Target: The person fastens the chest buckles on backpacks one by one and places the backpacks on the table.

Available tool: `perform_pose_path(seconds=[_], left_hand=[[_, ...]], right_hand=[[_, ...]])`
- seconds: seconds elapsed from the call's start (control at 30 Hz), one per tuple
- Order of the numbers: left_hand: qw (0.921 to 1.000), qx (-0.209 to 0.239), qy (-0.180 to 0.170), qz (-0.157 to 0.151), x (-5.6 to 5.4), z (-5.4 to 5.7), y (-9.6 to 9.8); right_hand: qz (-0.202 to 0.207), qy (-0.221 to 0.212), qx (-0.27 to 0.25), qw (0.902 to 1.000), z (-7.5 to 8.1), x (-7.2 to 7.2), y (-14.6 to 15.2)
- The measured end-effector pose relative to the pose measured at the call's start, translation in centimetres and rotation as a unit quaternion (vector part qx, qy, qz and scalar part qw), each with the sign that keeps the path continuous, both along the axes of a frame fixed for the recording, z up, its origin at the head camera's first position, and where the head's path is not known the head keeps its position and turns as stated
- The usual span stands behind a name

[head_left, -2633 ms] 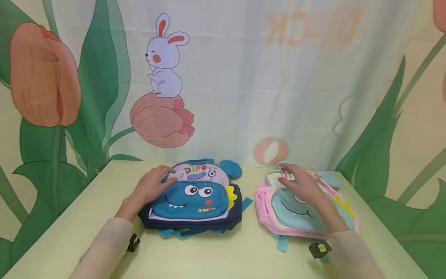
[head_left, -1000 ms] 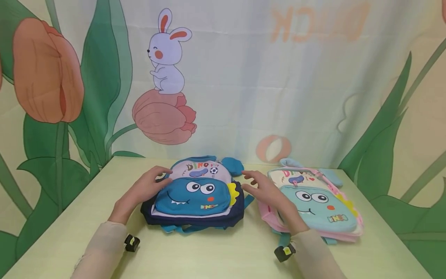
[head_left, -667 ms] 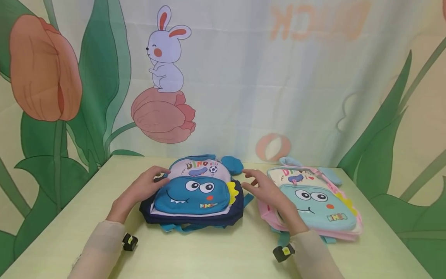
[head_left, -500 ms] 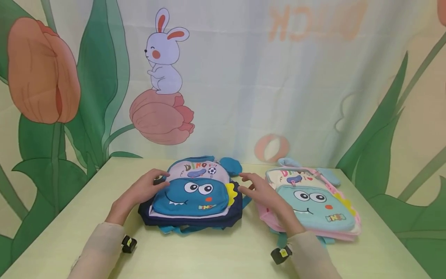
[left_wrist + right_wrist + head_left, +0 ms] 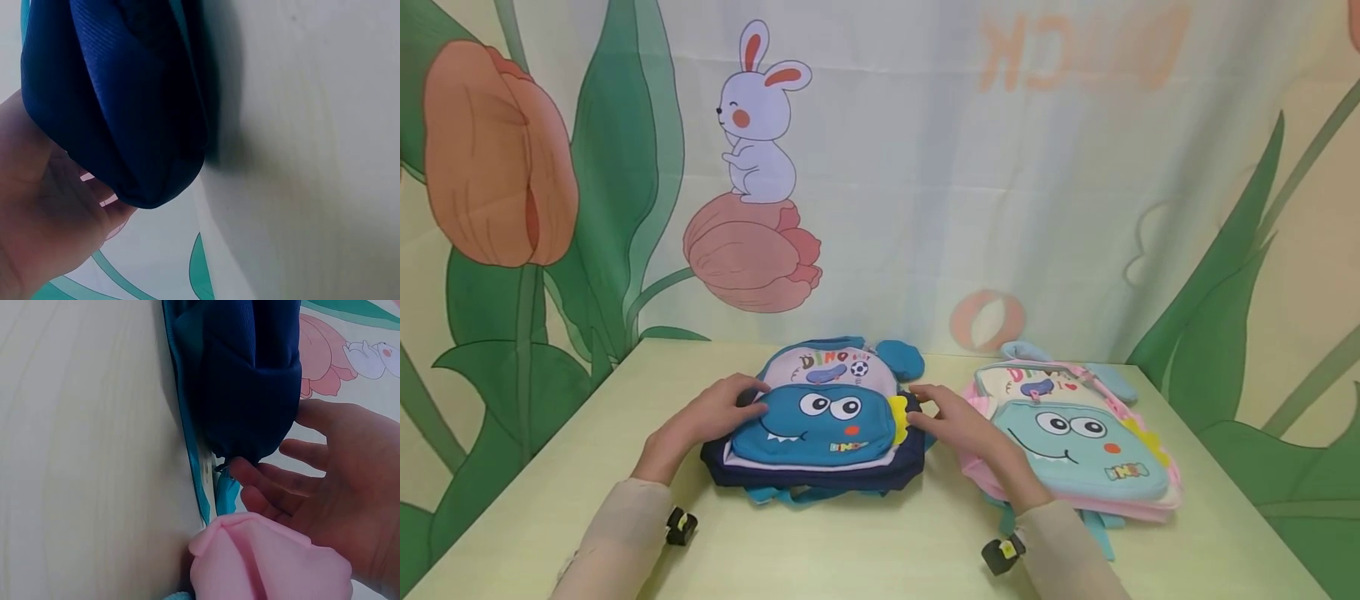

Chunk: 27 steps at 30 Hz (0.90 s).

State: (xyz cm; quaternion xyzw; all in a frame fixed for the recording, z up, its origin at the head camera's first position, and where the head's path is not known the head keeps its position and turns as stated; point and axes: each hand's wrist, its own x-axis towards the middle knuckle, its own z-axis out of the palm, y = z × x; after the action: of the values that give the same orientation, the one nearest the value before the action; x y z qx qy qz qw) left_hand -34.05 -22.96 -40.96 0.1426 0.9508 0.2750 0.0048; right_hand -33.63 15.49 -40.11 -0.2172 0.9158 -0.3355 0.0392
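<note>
A navy and blue dinosaur backpack (image 5: 820, 429) lies face up on the table, its light upper panel lettered DINO. My left hand (image 5: 711, 408) is at its left side, thumb and fingers spread and loosely bent at the edge. Across from it, my right hand (image 5: 962, 425) reaches to the bag's right side, near the yellow spikes. In the right wrist view, the right thumb and fingertips meet or nearly meet the navy side panel (image 5: 250, 381). In the left wrist view, the left fingers are partly hidden behind the navy fabric (image 5: 119, 94).
A pink and mint dinosaur backpack (image 5: 1082, 450) lies to the right, close beside my right forearm. Teal straps (image 5: 805, 497) stick out from under the blue bag. A printed curtain (image 5: 880, 167) with tulips and a rabbit hangs behind the pale table (image 5: 835, 558).
My right hand has moved left from above the pink backpack to the blue backpack's right side, then a little lower and closer in. The left hand has shifted slightly; both bags stay in place.
</note>
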Motion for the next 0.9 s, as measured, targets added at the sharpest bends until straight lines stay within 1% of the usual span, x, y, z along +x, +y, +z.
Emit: perform_pose_path(seconds=[0.17, 0.4, 0.53, 0.73, 0.9], left_hand=[[0.9998, -0.016, -0.006, -0.007, 0.07, 0.01, 0.06], [0.9995, -0.028, -0.014, -0.004, 0.11, 0.11, 0.27], [0.9994, -0.034, -0.011, -0.004, -0.02, 0.06, 0.32], [0.9991, -0.04, -0.015, 0.002, 0.07, -0.22, 0.37], [0.999, -0.042, -0.015, 0.004, 0.1, -0.11, 0.51]], right_hand=[[-0.015, -0.017, 0.008, 0.9997, 0.09, 0.34, -0.23], [-0.031, -0.04, 0.045, 0.9977, -0.04, 0.51, -0.63], [-0.036, -0.045, 0.054, 0.9969, -0.17, 0.53, -0.79], [-0.032, -0.045, 0.044, 0.9975, -0.46, 0.62, -0.89], [-0.042, -0.043, 0.037, 0.9975, -0.2, 0.71, -1.03]])
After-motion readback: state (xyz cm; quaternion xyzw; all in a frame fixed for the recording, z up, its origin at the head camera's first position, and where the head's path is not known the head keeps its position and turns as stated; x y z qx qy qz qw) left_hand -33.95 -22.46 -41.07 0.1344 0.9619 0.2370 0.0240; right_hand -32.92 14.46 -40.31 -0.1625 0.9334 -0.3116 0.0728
